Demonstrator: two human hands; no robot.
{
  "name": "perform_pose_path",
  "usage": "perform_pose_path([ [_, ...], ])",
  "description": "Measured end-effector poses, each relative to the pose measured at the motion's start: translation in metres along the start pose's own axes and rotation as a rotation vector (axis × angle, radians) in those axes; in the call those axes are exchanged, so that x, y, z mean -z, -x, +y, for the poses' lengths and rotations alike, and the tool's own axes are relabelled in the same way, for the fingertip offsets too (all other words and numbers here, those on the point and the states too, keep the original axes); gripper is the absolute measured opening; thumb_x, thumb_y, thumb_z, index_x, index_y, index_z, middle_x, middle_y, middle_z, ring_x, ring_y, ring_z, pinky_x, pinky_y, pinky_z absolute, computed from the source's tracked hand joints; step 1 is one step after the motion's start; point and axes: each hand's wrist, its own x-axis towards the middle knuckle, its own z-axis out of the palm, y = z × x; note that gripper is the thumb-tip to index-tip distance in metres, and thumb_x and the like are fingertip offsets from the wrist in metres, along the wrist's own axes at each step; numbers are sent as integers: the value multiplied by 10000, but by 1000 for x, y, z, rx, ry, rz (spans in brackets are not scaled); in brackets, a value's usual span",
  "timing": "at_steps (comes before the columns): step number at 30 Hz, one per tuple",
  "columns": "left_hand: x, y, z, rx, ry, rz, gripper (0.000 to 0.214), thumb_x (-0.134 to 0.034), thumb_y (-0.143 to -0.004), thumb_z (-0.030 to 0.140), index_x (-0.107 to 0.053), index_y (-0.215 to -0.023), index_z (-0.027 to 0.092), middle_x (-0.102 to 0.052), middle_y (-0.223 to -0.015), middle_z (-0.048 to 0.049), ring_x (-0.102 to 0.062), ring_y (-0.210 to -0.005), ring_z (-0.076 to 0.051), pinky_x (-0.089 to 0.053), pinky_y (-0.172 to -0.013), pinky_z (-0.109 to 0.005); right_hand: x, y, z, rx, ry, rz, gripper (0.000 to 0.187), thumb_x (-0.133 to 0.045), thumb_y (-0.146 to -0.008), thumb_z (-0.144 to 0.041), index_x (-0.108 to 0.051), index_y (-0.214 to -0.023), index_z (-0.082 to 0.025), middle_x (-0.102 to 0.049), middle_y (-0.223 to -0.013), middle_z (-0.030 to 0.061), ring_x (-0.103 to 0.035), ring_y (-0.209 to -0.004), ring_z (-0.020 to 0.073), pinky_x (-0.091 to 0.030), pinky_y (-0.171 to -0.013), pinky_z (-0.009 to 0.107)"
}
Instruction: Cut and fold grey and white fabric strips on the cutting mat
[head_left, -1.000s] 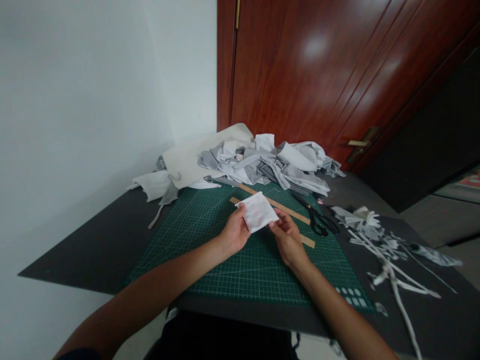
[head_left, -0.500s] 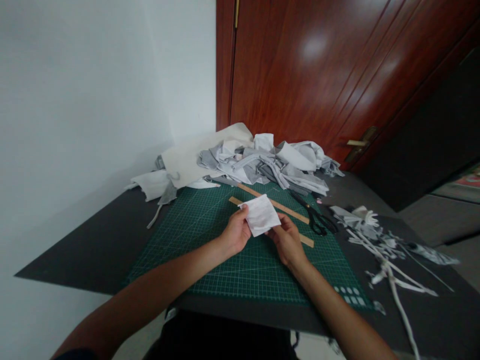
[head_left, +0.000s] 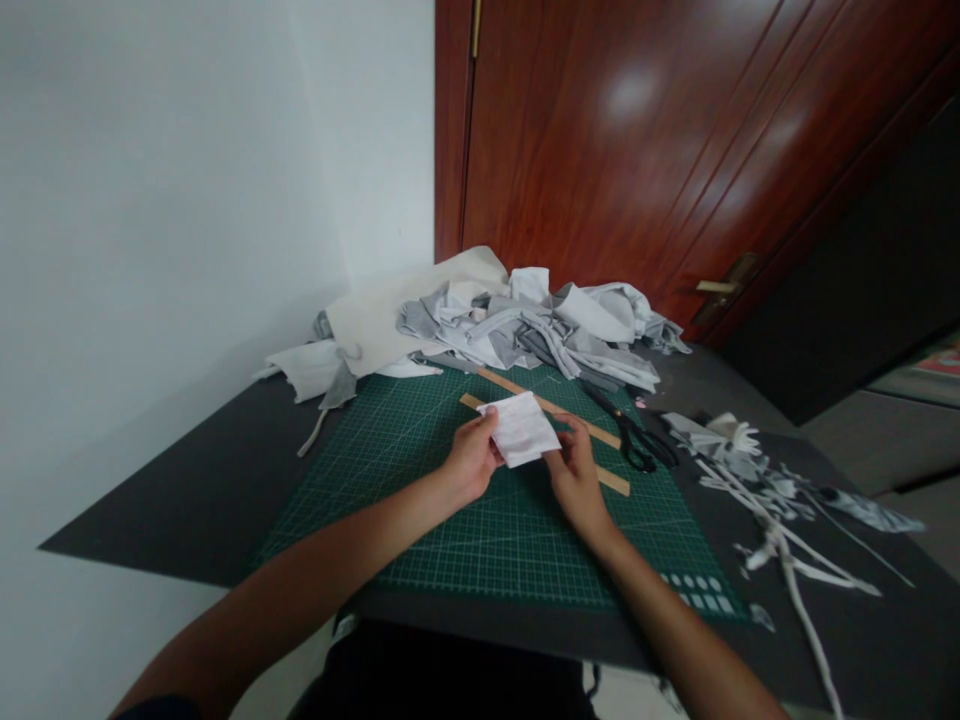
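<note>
A small white square of fabric point(head_left: 520, 430) is held over the green cutting mat point(head_left: 420, 500), a little above it. My left hand point(head_left: 472, 462) pinches its left edge with thumb on top. My right hand point(head_left: 576, 470) pinches its right edge, fingers curled. Two wooden rulers point(head_left: 551, 408) lie on the mat just behind the fabric. Black scissors point(head_left: 634, 438) rest to the right of my right hand.
A heap of white and grey cloth pieces point(head_left: 495, 325) fills the back of the dark table point(head_left: 187, 490). Thin fabric strips and scraps point(head_left: 772, 500) lie at the right. A white wall stands at the left, a red-brown door point(head_left: 637, 150) behind.
The fabric piece has dropped slightly and tilted flatter; my right hand's fingers have come up onto its right edge. The left hand has barely moved.
</note>
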Motion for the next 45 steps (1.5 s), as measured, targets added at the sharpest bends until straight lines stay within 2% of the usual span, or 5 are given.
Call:
perform_pose_path([
  [4,1,-2,0,2,-34,66,205,-599,-989,277,-695,-958,99,-756,-808,-100,-704,-639,-186,-591,-651,-325,2,3,-4,126,221,-31,375,-558,-947,-252,-601,-1319,-228,-698,-1174,109,-669,-955,255,-537,-857,417],
  [12,3,-10,7,101,-30,107,186,-625,-970,263,-693,-943,93,-755,-810,-111,-712,-659,-198,-599,-692,-334,-1,2,-2,97,85,-95,323,-472,-944,-166,-771,-1045,-238,-600,-678,-7,-567,-609,173,-468,-596,293],
  [21,-2,-4,10,208,-4,84,184,-551,-1009,266,-661,-1009,118,-764,-932,-127,-731,-750,-196,-610,-732,-323,15,-3,-5,296,377,-193,396,-435,-937,-80,-777,-1044,-248,-653,-1002,83,-636,-929,235,-504,-820,388],
  [27,0,-5,13,128,56,77,187,-536,-1018,244,-658,-952,118,-740,-841,-91,-701,-691,-171,-596,-707,-311,15,1,-24,532,818,-211,391,-669,-914,-322,-653,-1300,-262,-517,-1467,158,-469,-1333,391,-302,-1085,623],
  [45,-6,5,7,187,42,66,223,-512,-1026,274,-667,-979,120,-756,-941,-122,-716,-790,-203,-572,-685,-301,10,8,-22,755,708,-247,268,-593,-960,-118,-691,-1180,-235,-710,-1093,102,-616,-1007,277,-471,-852,457],
])
